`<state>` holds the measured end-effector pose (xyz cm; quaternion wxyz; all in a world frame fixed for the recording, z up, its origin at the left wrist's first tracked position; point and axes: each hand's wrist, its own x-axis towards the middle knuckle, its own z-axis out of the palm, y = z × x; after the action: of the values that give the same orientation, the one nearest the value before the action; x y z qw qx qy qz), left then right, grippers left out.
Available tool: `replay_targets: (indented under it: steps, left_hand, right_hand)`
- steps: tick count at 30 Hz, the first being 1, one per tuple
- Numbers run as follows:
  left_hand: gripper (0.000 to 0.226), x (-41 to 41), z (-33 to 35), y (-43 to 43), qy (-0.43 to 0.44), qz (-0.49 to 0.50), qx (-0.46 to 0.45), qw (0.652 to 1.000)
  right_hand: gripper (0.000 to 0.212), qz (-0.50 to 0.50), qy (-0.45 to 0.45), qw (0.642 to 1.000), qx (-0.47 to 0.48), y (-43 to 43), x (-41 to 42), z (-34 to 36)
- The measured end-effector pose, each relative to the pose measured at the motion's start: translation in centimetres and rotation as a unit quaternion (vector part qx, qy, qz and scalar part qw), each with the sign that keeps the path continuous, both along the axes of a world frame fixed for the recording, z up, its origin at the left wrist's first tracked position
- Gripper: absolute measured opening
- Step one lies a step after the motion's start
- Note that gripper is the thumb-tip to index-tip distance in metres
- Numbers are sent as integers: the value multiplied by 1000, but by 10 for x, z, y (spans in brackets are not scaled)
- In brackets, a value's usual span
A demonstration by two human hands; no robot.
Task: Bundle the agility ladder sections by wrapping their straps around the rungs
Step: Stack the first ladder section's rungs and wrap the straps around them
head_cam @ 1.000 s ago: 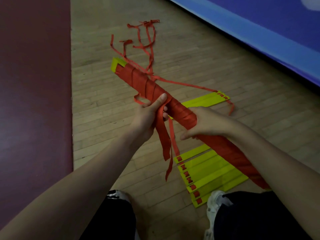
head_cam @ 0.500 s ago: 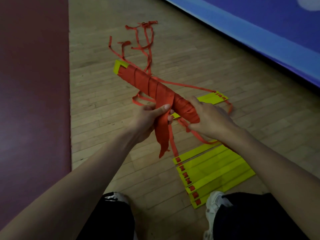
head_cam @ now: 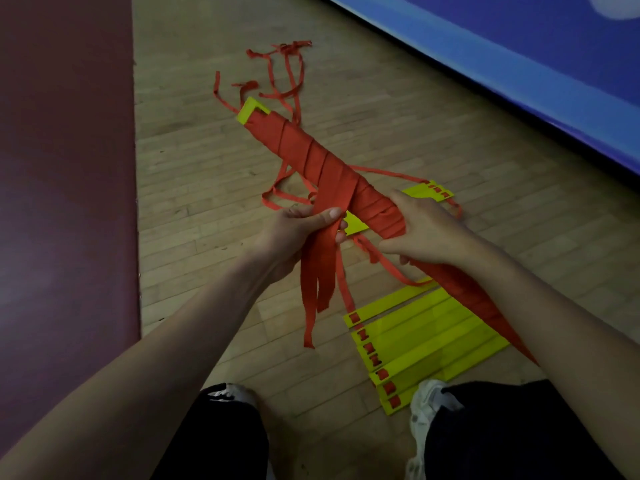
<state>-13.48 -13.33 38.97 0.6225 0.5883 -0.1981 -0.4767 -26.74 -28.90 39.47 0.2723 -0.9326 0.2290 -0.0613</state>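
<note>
Pinches loose strap ends [head_cam: 320,271] in left hand [head_cam: 298,230], clasps wrapped bundle [head_cam: 311,154] with right hand [head_cam: 426,233]. Risks loosening the wraps by easing tension, or snagging trailing straps [head_cam: 284,74] on the floor [head_cam: 207,168].

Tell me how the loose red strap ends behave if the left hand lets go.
Probably floppy: strap ends hang limp below the left hand. May unwind: only that grip seems to hold them against the bundle.

Red-strapped yellow rung bundle [head_cam: 311,157], tilted
</note>
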Motion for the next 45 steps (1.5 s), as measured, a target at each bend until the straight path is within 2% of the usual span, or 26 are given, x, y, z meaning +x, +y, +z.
replay_targets:
  steps: [3,8,16,22,29,32,34,37,39,41,43,45]
  left_hand:
    - [6,0,1,0,18,30,7,999]
    - [5,-3,5,0,12,67,13,998]
    - [5,-5,5,1,-6,80,10,997]
    - [10,-5,0,0,-79,39,-10,996]
    - [8,-7,1,2,-33,-5,-90,995]
    - [7,-7,3,3,13,-14,-104,994]
    - [7,-8,0,4,13,-30,-107,994]
    - [8,-9,-4,4,9,-30,-96,995]
    - [7,-11,-5,2,17,-20,-87,996]
    - [10,-11,-5,1,32,0,-71,997]
    - [10,-11,-6,-1,53,27,-56,997]
    - [8,-9,-7,-3,66,56,-46,995]
  right_hand:
    - [37,6,-4,998,57,3,0,6]
    - [41,1,-9,987,160,2,0,10]
    - [42,-6,-16,981,193,-1,0,7]
    - [42,8,-26,964,265,-3,-1,8]
    - [36,54,1,933,357,-4,-3,10]
    - [24,88,18,911,402,-3,-4,13]
    - [19,109,40,897,426,-4,-5,12]
    - [32,119,78,886,442,-8,-5,9]
    - [32,118,105,889,430,-8,-4,8]
    - [40,99,140,913,371,-9,-2,6]
    - [53,85,166,952,244,-7,0,1]
    - [54,64,154,984,59,-6,3,-14]
